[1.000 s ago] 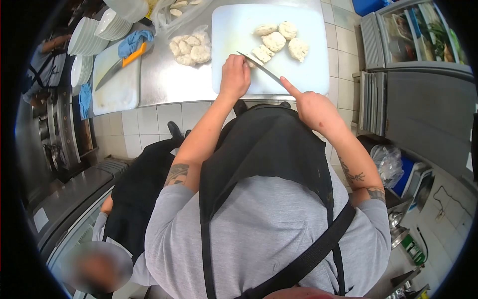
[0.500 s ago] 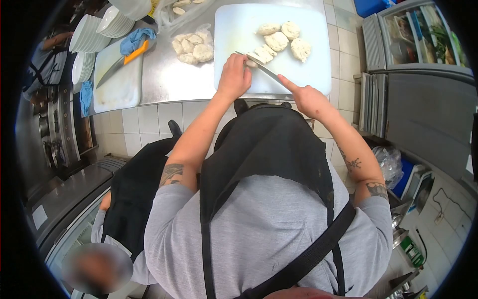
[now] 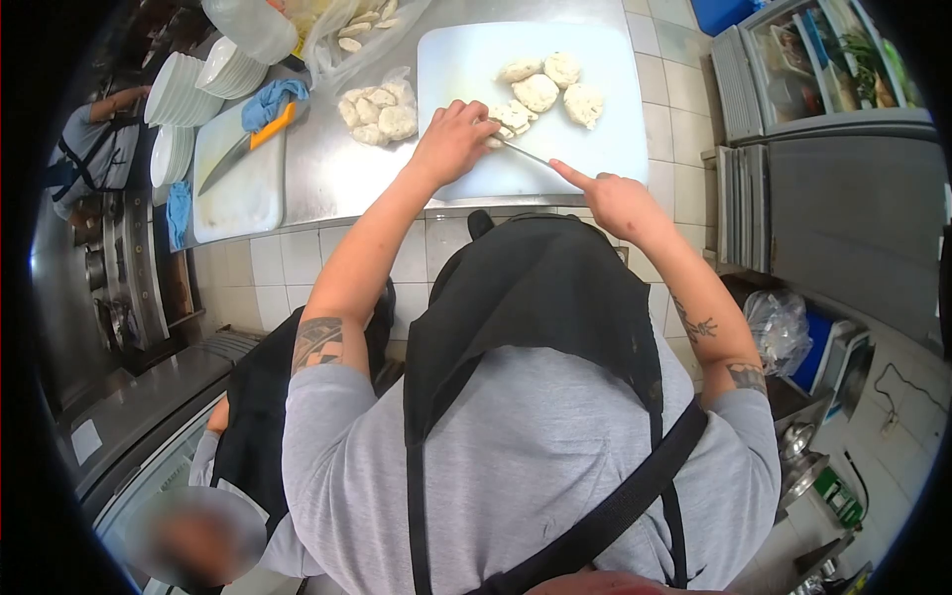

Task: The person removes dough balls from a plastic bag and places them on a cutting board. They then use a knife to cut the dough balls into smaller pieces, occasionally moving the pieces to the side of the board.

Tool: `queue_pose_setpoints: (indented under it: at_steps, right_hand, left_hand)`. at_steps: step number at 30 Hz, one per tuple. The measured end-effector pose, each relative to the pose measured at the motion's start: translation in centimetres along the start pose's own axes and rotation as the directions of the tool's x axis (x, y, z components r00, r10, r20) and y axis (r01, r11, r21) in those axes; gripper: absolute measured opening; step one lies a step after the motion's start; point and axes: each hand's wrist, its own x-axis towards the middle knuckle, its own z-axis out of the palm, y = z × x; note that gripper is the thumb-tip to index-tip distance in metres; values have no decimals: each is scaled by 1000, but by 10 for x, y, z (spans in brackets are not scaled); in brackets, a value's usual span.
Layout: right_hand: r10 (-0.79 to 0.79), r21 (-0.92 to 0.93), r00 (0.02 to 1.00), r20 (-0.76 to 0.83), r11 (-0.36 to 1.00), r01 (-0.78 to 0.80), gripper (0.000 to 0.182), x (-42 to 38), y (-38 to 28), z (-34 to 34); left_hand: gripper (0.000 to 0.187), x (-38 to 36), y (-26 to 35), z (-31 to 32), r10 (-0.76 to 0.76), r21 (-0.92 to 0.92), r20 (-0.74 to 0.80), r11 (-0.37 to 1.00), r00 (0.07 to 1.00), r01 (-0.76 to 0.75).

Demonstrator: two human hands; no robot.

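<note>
My right fingers (image 3: pixel 572 177) clamp a knife (image 3: pixel 528 154) over the twelve-o'clock surface (image 3: pixel 342 178); left fingers (image 3: pixel 464 111), I can't tell; fridge (image 3: pixel 853 193) at two o'clock.

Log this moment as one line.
right hand: grips knife, index finger extended | left hand: fingers at blade's far end, grip unclear | cutting board: four pale lumps, sliced pieces beside blade

Slim knife (image 3: pixel 526 152) beside sliced pale lump (image 3: pixel 515 116)
</note>
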Motion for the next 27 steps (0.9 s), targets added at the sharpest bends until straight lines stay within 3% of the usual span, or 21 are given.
queue_pose_setpoints:
  at_steps: [5,8,11,12,14,17,21,27]
  right_hand:
    - [54,-79,998,-20,995,-55,78,-28,12,-13]
    - [16,52,994,-109,999,-11,67,-56,31,-18]
    - [42,366,984,-172,930,24,60,-90,48,-22]
    - [100,435,973,-209,900,0,59,-103,51,-22]
    - [215,565,940,-266,825,-28,59,-127,56,-21]
    - [413,684,860,-300,721,-108,58,-144,57,-20]
    - [477,776,776,-412,630,25,57,-141,60,-2]
    - [469,830,797,-381,554,70,58,-127,47,9]
  left_hand:
    - [38,0,0,2,-13,12,12,1000,1000,13]
    - [44,2,-8,6,14,-17,-26,1000,1000,-15]
    - [51,11,-6,13,74,-112,-182,989,981,-95]
    - [54,15,-4,16,91,-146,-252,981,964,-131]
    - [58,23,1,29,95,-112,-192,987,977,-118]
    - [62,29,10,37,42,-60,-125,997,991,-50]
    - [56,41,20,36,-91,-56,25,994,996,92]
    - [41,47,27,55,-150,-115,-146,984,978,134]
